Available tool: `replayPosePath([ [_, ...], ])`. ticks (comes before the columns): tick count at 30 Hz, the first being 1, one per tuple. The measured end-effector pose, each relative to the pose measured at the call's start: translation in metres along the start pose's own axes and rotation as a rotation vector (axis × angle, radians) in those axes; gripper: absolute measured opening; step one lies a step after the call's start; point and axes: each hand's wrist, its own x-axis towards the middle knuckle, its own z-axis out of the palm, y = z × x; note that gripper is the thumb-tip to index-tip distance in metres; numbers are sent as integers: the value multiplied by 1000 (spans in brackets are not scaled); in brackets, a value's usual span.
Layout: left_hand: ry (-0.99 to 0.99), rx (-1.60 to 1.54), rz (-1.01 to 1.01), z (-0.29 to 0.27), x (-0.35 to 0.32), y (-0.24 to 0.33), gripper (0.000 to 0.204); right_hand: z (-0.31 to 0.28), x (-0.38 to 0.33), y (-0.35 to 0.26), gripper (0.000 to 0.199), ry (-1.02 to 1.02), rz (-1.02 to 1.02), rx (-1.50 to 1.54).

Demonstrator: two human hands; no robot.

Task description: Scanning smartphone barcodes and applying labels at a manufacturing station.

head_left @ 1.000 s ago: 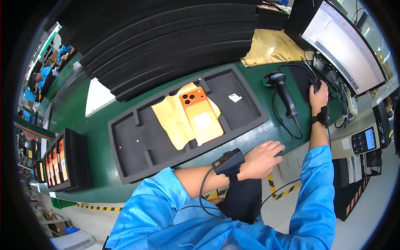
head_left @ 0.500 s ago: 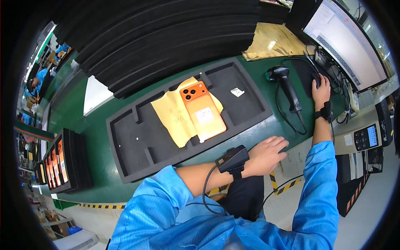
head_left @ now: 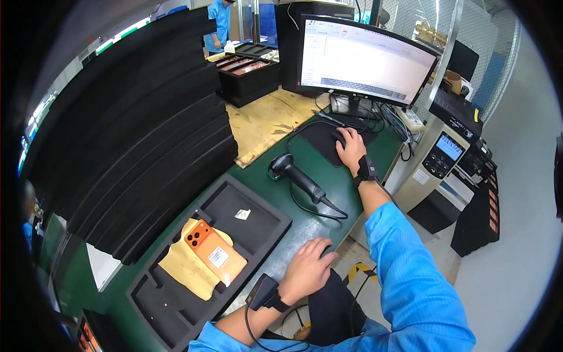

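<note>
My right hand lies curved over a dark computer mouse on a black mouse pad below the monitor. At the front edge of the green table, my left hand rests with its fingers loosely stretched and nothing in it. To its left, an orange phone lies back up on a creased yellow sheet in a black foam tray. A white label is stuck on the phone's back. Between my hands and the foam stack, a black handheld barcode scanner lies on the table.
A lit monitor stands at the back. Black foam trays are stacked high at the left. A label printer stands on the right. A black box and yellowed cardboard are behind; a person in blue stands beyond.
The view has swung right and up, so the monitor and printer show more fully. My right hand stays on the mouse, my left hand at the table edge. The phone has not moved in its tray.
</note>
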Motion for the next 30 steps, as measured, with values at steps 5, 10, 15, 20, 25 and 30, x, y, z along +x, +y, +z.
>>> replayPosePath([
  [5,-3,8,-6,-1,0,2,33,-2,0,-3,41,9,2,31],
  [10,-17,-7,-18,-1,0,2,33,-3,-1,-4,38,12,8,16],
  [15,-20,-1,-19,0,-1,2,33,-3,-1,-4,36,3,11,21],
  [20,-18,-4,-18,0,-1,1,33,-4,0,-5,39,-14,28,9],
  [25,-15,-4,-21,0,-1,1,34,-4,0,-6,46,-7,16,7],
  [30,-16,-1,-8,0,0,1,33,-5,0,-6,48,-16,28,6],
])
